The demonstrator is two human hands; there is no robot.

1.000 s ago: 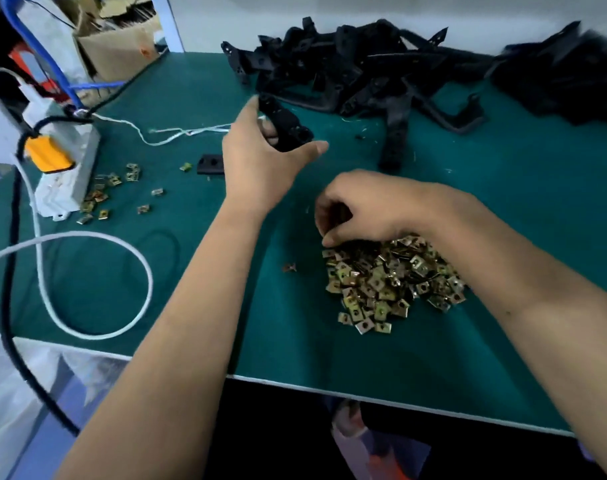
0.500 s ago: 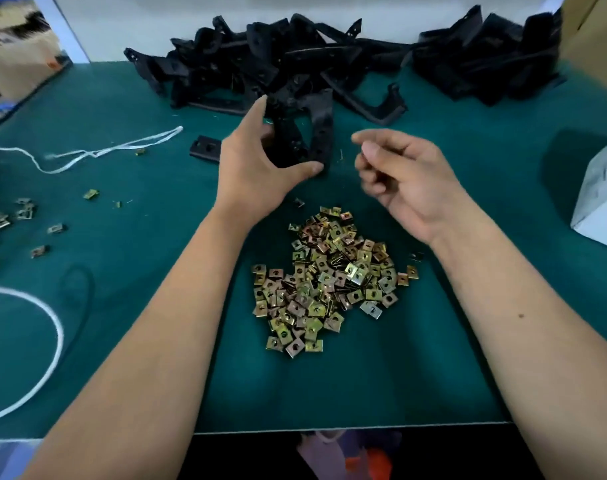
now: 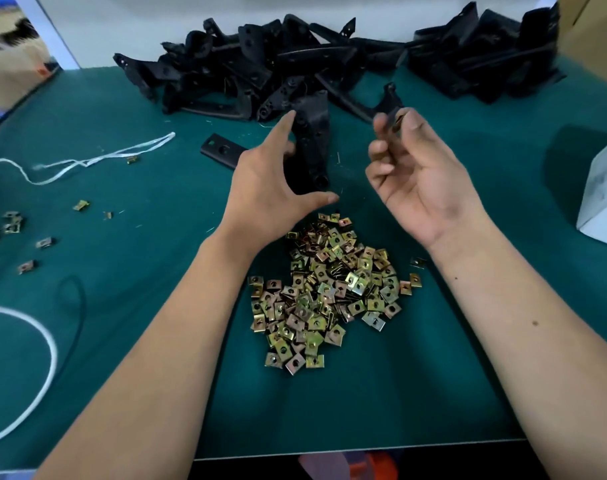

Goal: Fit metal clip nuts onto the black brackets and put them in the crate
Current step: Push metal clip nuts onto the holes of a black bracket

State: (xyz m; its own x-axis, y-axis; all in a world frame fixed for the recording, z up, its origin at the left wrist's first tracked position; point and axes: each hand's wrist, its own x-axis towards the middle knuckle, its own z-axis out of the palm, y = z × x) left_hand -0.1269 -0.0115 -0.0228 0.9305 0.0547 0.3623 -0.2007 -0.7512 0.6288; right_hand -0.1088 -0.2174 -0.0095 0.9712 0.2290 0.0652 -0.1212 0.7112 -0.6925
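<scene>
Left hand (image 3: 267,188): you grip a black bracket (image 3: 312,143) between forefinger and thumb, above the desk (image 3: 433,393).
Right hand (image 3: 419,174): you pinch one clip nut (image 3: 398,120) at your fingertips.
Clip nut pile (image 3: 326,289): just below both hands.
Bracket heap (image 3: 260,67): far edge.

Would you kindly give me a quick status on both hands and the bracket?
Left hand holds a black bracket upright. Right hand pinches a clip nut, apart from it. Nothing between them.
</scene>
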